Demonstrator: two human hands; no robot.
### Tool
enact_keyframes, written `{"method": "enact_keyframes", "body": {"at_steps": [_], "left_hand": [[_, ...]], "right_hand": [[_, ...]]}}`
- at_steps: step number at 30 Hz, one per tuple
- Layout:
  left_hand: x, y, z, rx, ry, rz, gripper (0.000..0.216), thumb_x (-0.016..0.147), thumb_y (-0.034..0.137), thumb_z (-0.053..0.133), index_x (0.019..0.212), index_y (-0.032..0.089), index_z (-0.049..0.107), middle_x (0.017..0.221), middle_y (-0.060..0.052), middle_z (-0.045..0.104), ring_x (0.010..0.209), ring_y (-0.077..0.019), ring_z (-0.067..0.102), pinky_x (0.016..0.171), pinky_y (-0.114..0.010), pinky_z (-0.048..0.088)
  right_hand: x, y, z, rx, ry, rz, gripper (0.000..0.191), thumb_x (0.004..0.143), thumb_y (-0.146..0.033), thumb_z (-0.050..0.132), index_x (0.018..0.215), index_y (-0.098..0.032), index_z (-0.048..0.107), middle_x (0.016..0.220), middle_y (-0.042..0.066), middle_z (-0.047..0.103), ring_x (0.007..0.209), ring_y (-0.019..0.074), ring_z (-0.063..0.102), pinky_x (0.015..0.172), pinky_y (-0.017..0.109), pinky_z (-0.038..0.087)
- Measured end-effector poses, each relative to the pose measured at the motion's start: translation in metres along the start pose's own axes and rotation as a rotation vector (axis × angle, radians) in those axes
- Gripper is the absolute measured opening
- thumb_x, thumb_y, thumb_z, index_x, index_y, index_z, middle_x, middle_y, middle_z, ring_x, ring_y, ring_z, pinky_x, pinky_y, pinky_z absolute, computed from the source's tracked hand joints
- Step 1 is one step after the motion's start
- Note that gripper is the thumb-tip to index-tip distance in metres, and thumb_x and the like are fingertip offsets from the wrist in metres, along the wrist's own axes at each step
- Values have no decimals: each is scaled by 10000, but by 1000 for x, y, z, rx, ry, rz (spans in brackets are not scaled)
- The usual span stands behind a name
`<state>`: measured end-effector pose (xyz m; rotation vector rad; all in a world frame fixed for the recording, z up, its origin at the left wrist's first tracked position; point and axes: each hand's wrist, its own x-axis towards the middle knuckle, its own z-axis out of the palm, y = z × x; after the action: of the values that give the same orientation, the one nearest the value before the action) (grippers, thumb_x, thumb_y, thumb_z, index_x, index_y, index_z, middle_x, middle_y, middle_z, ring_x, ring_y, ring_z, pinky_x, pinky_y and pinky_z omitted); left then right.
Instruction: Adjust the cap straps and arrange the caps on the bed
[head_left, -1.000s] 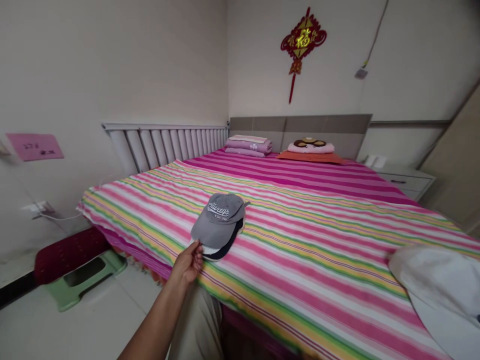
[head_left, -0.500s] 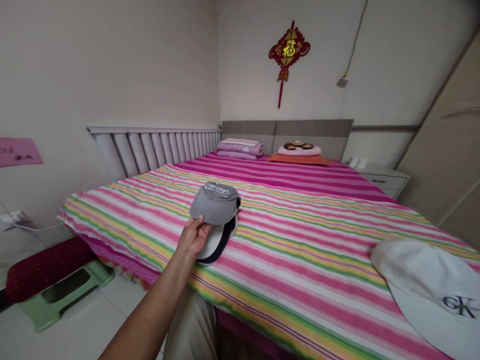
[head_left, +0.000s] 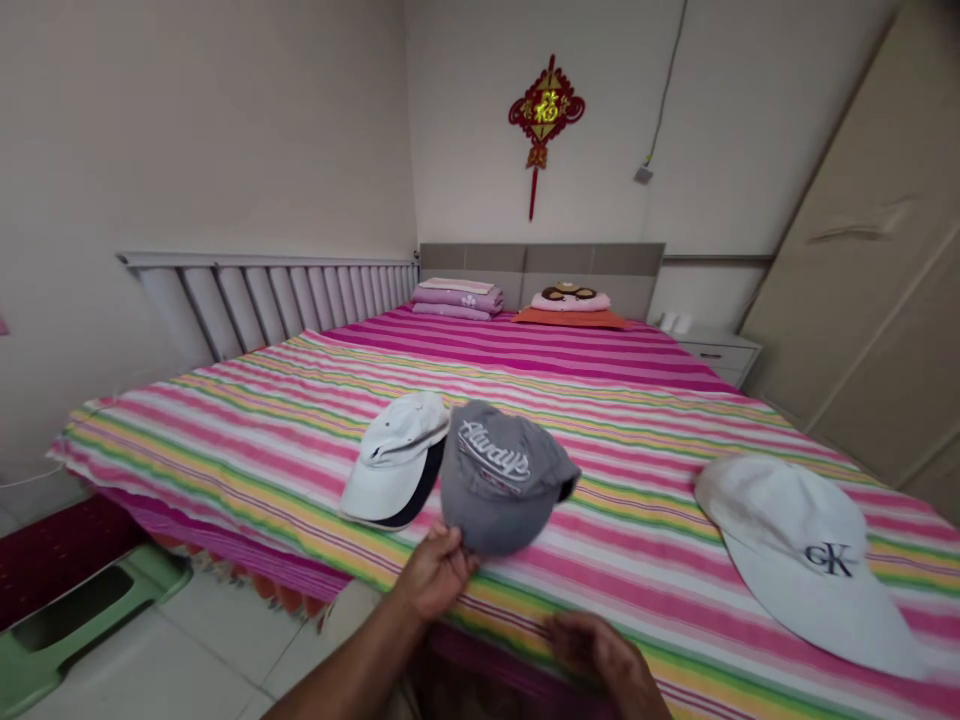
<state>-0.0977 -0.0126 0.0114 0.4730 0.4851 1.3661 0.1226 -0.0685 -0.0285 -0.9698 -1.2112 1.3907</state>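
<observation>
My left hand grips the brim of a grey cap with white lettering, held just above the striped bedspread. To its left a white cap with a dark under-brim lies on the bed. A larger white cap with dark initials rests at the right, near the bed's front edge. My right hand hovers low at the bed's near edge, blurred, fingers loosely curled with nothing in it, below and right of the grey cap.
Folded purple bedding and a pillow with a brown-and-pink toy lie at the headboard. A radiator-like rail runs along the left wall. A green stool with red cushion stands at lower left. A nightstand and wardrobe are on the right.
My left hand lifted the grey cap off the white cap and carried it to the right. My right hand came into view. The camera turned right.
</observation>
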Motion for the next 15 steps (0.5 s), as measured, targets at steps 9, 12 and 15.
{"method": "enact_keyframes", "body": {"at_steps": [9,12,15], "left_hand": [[-54,-65,-12,37,-181,-283,428,500,103,725,913,145,623,905,-83,681,1023,-289,551,898,-404,388],[-55,-50,-13,35,-236,-300,441,516,174,736,937,128,612,907,-95,673,988,-273,571,867,-362,414],[-47,-35,-13,-20,-232,-279,380,622,295,693,942,109,605,890,-98,665,926,-197,598,830,-257,433]], "right_hand": [[31,-72,7,514,69,-8,507,669,-662,483,894,-243,661,969,86,685,1084,270,521,962,471,333],[28,-70,-4,482,64,18,354,630,-551,611,769,-233,684,823,85,715,1065,283,536,967,493,325],[22,-67,-12,479,34,83,261,599,-460,662,681,-215,694,651,84,710,1012,307,568,946,509,350]]}}
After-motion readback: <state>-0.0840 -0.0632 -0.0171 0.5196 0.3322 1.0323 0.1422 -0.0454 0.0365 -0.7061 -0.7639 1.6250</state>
